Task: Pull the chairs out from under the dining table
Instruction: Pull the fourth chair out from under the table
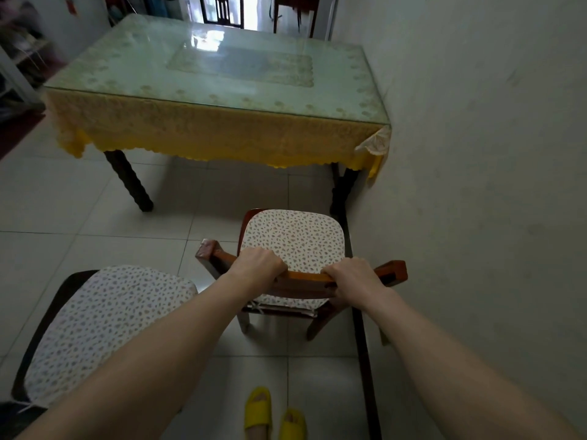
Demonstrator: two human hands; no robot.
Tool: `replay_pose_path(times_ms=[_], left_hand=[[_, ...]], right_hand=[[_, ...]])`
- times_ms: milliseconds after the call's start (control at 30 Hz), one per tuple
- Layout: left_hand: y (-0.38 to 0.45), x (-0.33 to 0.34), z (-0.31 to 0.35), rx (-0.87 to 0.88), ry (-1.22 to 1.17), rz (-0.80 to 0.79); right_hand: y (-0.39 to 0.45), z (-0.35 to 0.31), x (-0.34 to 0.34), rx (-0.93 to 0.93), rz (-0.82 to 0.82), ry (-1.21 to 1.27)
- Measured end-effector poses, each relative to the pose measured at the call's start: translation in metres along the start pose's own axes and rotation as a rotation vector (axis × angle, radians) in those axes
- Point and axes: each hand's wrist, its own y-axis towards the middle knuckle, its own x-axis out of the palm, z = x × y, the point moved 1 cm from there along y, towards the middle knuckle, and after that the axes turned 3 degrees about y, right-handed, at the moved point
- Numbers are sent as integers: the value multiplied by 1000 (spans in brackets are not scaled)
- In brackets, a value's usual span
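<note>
A wooden chair (pixel 293 239) with a speckled white seat cushion stands on the tiles in front of the dining table (pixel 203 128), fully clear of the table's yellow cloth. My left hand (pixel 259 263) and my right hand (pixel 354 276) both grip the chair's curved top rail (pixel 306 276), palms down. A second chair (pixel 104 322) with the same cushion stands at the lower left, also away from the table and partly hidden by my left forearm.
A white wall (pixel 476 185) runs close along the right of the table and chair, with a dark skirting strip (pixel 363 354) at the floor. My feet in yellow slippers (pixel 273 414) stand behind the chair. Shelves and a doorway lie beyond the table.
</note>
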Motion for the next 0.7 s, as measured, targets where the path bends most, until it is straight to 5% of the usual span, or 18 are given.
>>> replay_pose_path(times_ms=[700], left_hand=[[-115,35,99,3,37,-5]], right_hand=[[-136,-61,46,-25,18,28]])
